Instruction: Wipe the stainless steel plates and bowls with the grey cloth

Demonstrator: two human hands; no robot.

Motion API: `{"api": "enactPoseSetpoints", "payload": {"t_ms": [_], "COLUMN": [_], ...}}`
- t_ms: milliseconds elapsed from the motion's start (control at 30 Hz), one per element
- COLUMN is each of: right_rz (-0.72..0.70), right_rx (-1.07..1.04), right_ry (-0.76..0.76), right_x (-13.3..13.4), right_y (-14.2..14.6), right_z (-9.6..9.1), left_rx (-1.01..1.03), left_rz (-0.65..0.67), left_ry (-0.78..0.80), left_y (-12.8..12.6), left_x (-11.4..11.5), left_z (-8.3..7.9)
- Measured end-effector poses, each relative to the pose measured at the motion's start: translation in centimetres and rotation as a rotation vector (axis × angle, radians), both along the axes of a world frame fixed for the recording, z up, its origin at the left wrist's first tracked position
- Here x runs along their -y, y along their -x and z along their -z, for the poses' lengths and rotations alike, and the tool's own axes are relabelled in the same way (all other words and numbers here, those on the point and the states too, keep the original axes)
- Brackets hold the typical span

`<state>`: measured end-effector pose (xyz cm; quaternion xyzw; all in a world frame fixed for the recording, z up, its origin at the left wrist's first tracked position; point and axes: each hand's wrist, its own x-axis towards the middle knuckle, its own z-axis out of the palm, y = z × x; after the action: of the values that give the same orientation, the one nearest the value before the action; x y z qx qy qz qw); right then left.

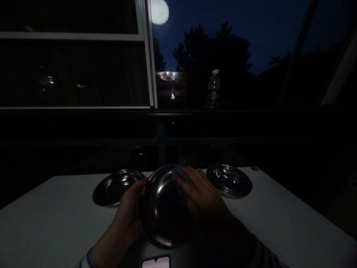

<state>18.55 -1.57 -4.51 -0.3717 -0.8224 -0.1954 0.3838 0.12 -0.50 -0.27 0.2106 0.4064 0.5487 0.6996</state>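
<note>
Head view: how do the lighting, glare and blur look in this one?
Head view: very dim, the surroundings sinking towards black; head view: a round white light blown out near the top; head view: small bright glints on the held metal dish; head view: the right hand smeared about its fingertips, probably by motion.

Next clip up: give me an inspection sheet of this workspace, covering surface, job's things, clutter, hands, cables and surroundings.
Surface: white tabletop, dimly lit.
Job's things: shiny metal dish held up and tilted; another dish on the tabletop to the left; dishes, apparently stacked, to the right.
Clutter: phone, partly in view at the near edge.
Hands: left hand grips the held dish's side; right hand is at its other side, blurred; anything in its fingers cannot be identified.
Cables: nothing seen.
Surroundings: window frame, bottle, dark trees, dusky sky.
</note>
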Motion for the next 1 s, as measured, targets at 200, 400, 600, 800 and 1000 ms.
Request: {"api": "enactPoseSetpoints", "payload": {"t_ms": [200, 400, 600, 800, 1000], "right_rz": [0.095, 0.164, 0.307, 0.431, 0.365], "right_rx": [-0.494, -0.642, -0.765, -0.949, -0.838], "right_ry": [0.212, 0.176, 0.301, 0.401, 0.399], "right_x": [-0.2, 1.5, 3.6, 3.8, 3.6], "right_y": [-3.6, -5.4, -7.5, -9.0, -8.9], "right_z": [-1.0, -1.7, 2.4, 6.3, 6.9], "left_rx": [0.120, 0.181, 0.041, -0.422, -0.822], "left_rz": [0.067, 0.087, -0.026, -0.082, 0.167], "left_ry": [-0.077, -0.128, -0.135, -0.343, -0.670], "left_y": [0.8, 0.7, 0.1, -0.3, -1.4], "left_x": [-1.0, -0.6, 0.1, -0.7, 0.1], "left_z": [0.0, -0.7, -0.9, 2.0, 3.8]}}
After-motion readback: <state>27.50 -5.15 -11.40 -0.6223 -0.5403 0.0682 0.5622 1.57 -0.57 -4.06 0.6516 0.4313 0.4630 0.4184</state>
